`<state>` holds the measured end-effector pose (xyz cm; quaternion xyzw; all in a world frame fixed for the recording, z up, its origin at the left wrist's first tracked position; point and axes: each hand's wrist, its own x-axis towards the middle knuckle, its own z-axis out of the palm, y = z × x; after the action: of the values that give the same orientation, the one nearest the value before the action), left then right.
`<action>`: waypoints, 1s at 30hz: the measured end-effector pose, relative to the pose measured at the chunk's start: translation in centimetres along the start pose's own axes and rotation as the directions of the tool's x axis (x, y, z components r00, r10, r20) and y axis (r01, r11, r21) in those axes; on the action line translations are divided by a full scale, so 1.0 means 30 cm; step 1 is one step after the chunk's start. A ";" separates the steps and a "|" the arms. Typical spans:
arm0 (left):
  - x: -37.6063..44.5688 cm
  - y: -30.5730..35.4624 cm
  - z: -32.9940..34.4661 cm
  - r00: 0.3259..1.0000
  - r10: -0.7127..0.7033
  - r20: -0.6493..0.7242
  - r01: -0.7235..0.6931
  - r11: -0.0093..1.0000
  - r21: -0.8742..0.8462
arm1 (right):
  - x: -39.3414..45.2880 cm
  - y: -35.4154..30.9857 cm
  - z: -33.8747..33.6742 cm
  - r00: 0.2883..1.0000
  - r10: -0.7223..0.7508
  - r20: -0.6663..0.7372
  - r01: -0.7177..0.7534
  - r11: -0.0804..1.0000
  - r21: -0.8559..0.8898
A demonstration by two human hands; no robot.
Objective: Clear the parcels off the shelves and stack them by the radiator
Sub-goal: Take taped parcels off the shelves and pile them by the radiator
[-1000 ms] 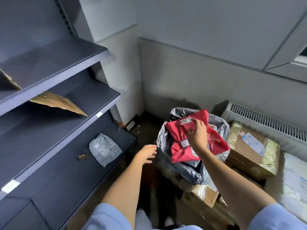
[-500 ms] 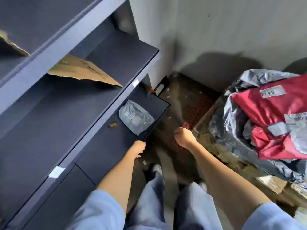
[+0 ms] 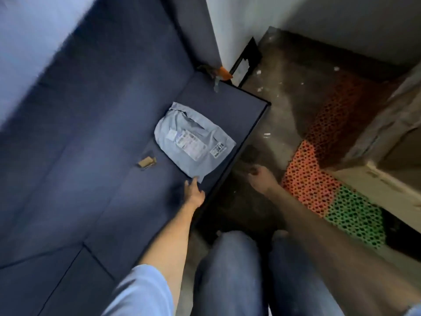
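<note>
A grey plastic mailer parcel [image 3: 193, 140] with white labels lies flat on the dark blue bottom shelf [image 3: 95, 179], near its right end. My left hand [image 3: 194, 191] reaches over the shelf's front edge, fingers stretched out, and its fingertips touch the parcel's near corner. My right hand [image 3: 259, 179] hangs in shadow above the floor, just right of the shelf edge, fingers loosely curled and holding nothing. The radiator and the stack are out of view.
A small cardboard scrap [image 3: 147, 161] lies on the shelf left of the parcel. An orange and green perforated mat [image 3: 319, 185] covers the floor at right, beside a cardboard box [image 3: 387, 137]. White wall corner [image 3: 227, 30] behind the shelf end. My knees [image 3: 230, 270] fill the bottom.
I have let go of the red parcel on the pile and turned down to the bottom shelf. My left hand has moved forward to the grey parcel's corner; my right hand dropped low.
</note>
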<state>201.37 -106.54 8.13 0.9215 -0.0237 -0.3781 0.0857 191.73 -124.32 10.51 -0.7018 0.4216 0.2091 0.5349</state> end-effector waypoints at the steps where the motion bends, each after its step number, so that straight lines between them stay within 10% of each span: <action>1: 0.084 -0.007 0.035 0.999 0.047 -0.010 -0.046 0.995 0.086 | 0.086 0.024 0.001 1.000 -0.021 -0.004 0.021 1.000 -0.013; 6: 0.352 0.001 0.143 1.000 0.029 0.000 -0.028 0.952 0.304 | 0.355 0.086 -0.006 0.996 -0.087 -0.027 0.083 0.989 -0.121; 12: 0.328 0.000 0.126 0.965 0.209 -0.160 -0.186 0.971 0.151 | 0.295 0.092 -0.007 0.996 -0.071 -0.058 0.053 0.962 -0.269; 19: -0.175 0.216 -0.070 0.976 0.139 -0.170 -0.195 0.903 -0.383 | -0.101 -0.118 -0.114 0.974 -0.220 -0.059 0.179 0.899 -0.398; 30: -1.056 0.538 -0.478 0.850 0.416 -0.324 -0.516 0.784 -0.347 | -0.839 -0.570 -0.704 0.873 -0.461 -0.157 0.280 0.739 -0.612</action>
<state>189.19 -116.99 42.95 0.8830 -0.1597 -0.2315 0.3757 188.32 -133.41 46.25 -0.9225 0.2649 0.1052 0.2603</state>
